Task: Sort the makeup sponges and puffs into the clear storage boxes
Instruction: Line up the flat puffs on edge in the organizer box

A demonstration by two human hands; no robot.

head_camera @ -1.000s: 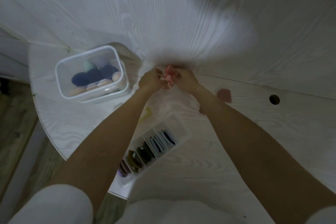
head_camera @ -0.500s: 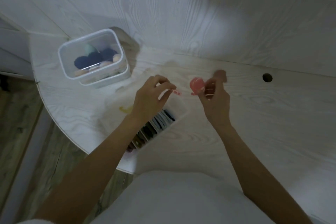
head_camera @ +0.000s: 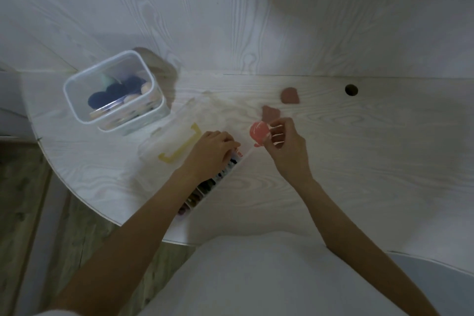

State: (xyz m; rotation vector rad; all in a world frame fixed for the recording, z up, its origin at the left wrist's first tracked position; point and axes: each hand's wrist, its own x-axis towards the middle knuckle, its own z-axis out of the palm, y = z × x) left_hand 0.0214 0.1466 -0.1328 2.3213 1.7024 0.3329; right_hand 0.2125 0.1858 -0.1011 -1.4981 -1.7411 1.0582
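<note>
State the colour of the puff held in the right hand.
Coral pink puff, pinched by the right hand; head view.

White wood-grain table [head_camera: 359,161], cable hole [head_camera: 351,90], wooden floor [head_camera: 23,200]

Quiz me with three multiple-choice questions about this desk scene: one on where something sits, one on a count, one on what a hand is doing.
1. Where is the clear lidless storage box of dark blue puffs?
A. far left of the desk
B. beside the round hole
C. on the floor

2. How many dusty-pink puffs lie loose on the desk?
A. none
B. two
C. five

3. What is the right hand doing?
A. resting flat
B. pinching a round coral-pink puff
C. lifting the box

Answers: A, it sits at the desk's left end; B, one near the hole, one nearer the hand; B, fingers grip its edge.
</note>
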